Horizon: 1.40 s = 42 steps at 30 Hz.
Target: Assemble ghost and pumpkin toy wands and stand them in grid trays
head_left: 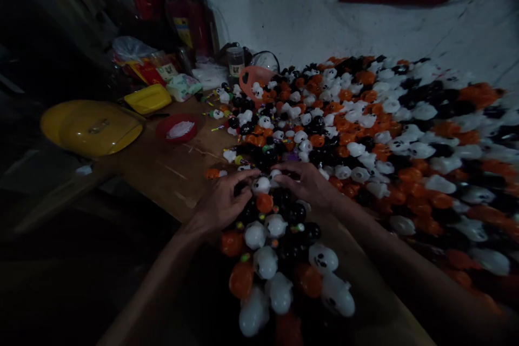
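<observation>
Both hands meet over a bunch of small plastic figures at the table's near edge. My left hand (221,200) has its index finger and thumb curved round the left side of a white ghost figure (260,186). Opposite it, my right hand (310,184) pinches another small white figure (275,176) between thumb and fingers. Just below the fingertips lies an orange pumpkin figure (265,203). More white ghost figures (265,262), orange and black ones spread down toward me, with small coloured tips among them. Dim light hides the finer contact.
A large pile of white, orange and black figures (381,119) covers the table's right side to the wall. At left are a yellow helmet-like shell (91,127), a red bowl (176,128) and a yellow container (148,99). A fire extinguisher (192,24) stands behind.
</observation>
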Each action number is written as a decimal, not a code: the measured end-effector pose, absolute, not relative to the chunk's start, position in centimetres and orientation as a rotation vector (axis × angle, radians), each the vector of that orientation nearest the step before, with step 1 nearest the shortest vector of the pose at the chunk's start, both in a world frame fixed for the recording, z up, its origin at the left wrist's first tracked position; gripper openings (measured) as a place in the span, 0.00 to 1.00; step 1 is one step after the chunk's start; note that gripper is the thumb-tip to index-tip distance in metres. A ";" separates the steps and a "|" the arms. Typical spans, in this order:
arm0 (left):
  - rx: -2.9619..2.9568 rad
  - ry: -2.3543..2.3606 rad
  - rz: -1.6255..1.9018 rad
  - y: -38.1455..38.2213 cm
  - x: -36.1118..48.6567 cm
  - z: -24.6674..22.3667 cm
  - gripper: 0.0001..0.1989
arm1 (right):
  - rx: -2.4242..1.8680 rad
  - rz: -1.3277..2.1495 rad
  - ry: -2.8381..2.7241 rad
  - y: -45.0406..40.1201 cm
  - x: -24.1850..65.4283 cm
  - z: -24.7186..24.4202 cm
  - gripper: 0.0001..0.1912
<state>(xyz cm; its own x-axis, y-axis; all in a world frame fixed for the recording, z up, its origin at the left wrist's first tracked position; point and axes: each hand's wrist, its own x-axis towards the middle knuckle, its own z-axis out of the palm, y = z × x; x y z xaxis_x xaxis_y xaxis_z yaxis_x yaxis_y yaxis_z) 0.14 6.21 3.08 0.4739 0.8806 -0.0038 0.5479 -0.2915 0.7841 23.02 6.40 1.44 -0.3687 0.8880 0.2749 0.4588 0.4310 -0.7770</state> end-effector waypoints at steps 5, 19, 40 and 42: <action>2.092 1.184 0.533 6.2 0.6 3.3 0.20 | -0.943 0.801 -1.996 6.4 23.1 1.1 0.13; 2.245 1.284 0.396 7.3 2.8 5.2 0.21 | -1.126 1.044 -1.835 6.0 23.4 0.0 0.16; 2.239 1.282 0.063 8.7 5.3 5.6 0.23 | -1.169 0.862 -1.779 6.5 23.9 -0.8 0.12; 2.235 1.322 0.093 8.6 5.4 6.2 0.24 | -1.216 0.756 -1.769 6.7 24.3 -0.5 0.13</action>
<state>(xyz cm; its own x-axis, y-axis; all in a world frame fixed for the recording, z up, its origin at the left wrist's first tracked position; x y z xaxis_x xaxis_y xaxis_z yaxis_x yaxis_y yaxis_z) 5.35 8.59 6.17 0.5172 0.8308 -0.2058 0.7936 -0.3755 0.4787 24.25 6.66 -0.50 -0.1773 0.9375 0.2993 0.4313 0.3474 -0.8326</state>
